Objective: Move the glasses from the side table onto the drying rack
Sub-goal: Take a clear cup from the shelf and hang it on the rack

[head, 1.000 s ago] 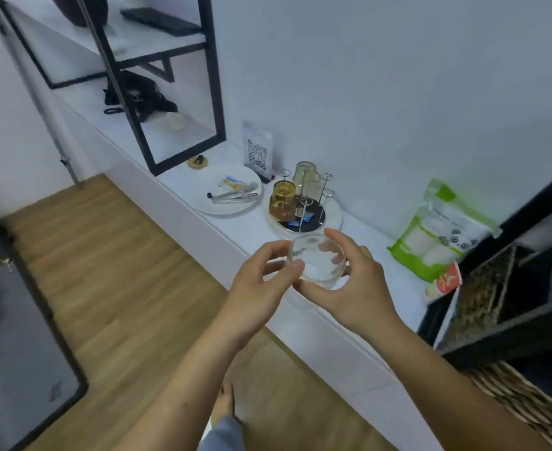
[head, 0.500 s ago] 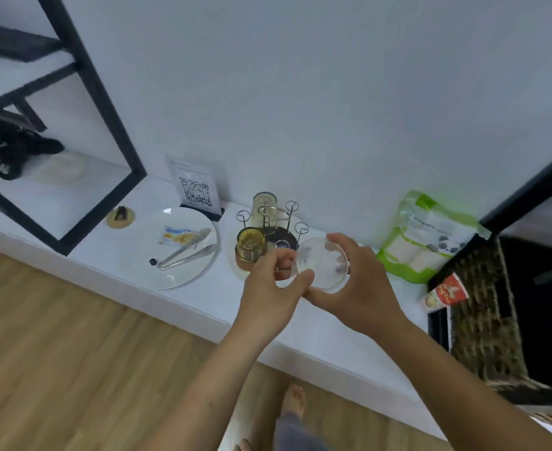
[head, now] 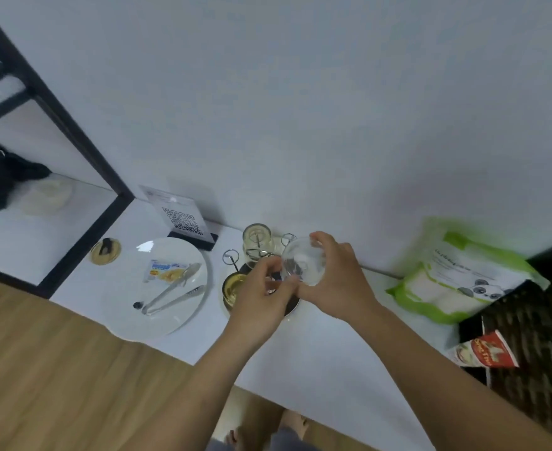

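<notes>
A clear glass point(head: 304, 262) is tilted on its side just over the drying rack point(head: 232, 257), a round stand with thin looped metal posts on the white ledge. My right hand point(head: 336, 281) wraps around the glass from the right. My left hand point(head: 261, 294) pinches its lower left rim with thumb and fingertips. An amber glass point(head: 234, 286) sits on the rack's left side, partly behind my left hand. Another clear glass point(head: 257, 239) stands upside down on a post at the rack's back.
A white plate point(head: 183, 315) with metal tongs point(head: 173, 292) and a small packet lies left of the rack. A QR-code stand point(head: 183, 219) is behind it. A green and white bag point(head: 457, 278) and a dark wicker basket point(head: 528, 336) are to the right. A black frame shelf point(head: 73, 131) stands left.
My view has come closer to the ledge. Both hands carried the clear glass forward and down until it hangs right over the rack's posts.
</notes>
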A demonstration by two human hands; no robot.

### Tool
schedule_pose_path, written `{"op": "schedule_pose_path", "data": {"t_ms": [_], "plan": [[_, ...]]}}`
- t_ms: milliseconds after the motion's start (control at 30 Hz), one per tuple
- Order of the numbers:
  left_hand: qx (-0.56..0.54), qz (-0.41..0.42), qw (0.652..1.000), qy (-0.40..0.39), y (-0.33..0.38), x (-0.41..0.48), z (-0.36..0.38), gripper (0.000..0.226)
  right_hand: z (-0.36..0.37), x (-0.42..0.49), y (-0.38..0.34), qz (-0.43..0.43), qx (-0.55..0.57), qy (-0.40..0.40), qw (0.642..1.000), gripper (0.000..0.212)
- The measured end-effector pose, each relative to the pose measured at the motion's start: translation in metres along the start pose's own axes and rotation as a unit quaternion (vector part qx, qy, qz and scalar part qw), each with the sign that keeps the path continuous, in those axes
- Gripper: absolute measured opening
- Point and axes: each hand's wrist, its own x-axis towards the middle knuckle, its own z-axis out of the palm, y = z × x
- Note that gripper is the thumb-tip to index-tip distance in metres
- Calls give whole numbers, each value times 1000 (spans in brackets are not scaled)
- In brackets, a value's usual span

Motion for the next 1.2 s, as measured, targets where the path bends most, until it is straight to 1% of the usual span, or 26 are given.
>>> {"op": "schedule_pose_path", "data": {"t_ms": [133,233,300,433,633,733,800,867,933,1000,1067,1133,1200], "plan": [[31,-28,999,5,-11,26,7,22,8,22,16,12,-12,-27,999,86],[63,-31,997,-19,-21,40,12,25,14,32,30,24,-23,-42,999,85],[94,-20,995,-32,-30,47,14,29,21,37,38,32,-20,-49,998,85],[156,18,986,-48,-42,57,13,29,38,43,53,53,-16,-60,997,86],[250,64,964,-63,-57,70,12,35,59,49,66,82,-27,-85,993,85],[289,81,953,-40,-66,71,6,33,68,50,69,88,-33,-86,992,84],[352,78,933,6,-76,72,-4,36,69,50,68,102,-32,-78,991,87],[405,70,910,48,-86,73,-17,46,68,50,67,107,-39,-78,990,87],[425,54,902,63,-95,73,-32,61,65,48,66,108,-53,-85,989,85],[421,33,905,56,-104,71,-45,75,62,45,66,113,-62,-92,987,85],[387,23,921,40,-113,69,-56,85,62,42,67,113,-68,-92,987,86],[338,13,941,24,-120,66,-64,84,65,42,68,107,-70,-84,988,87],[321,21,947,13,-125,66,-68,79,67,42,69,107,-70,-76,989,88]]}}
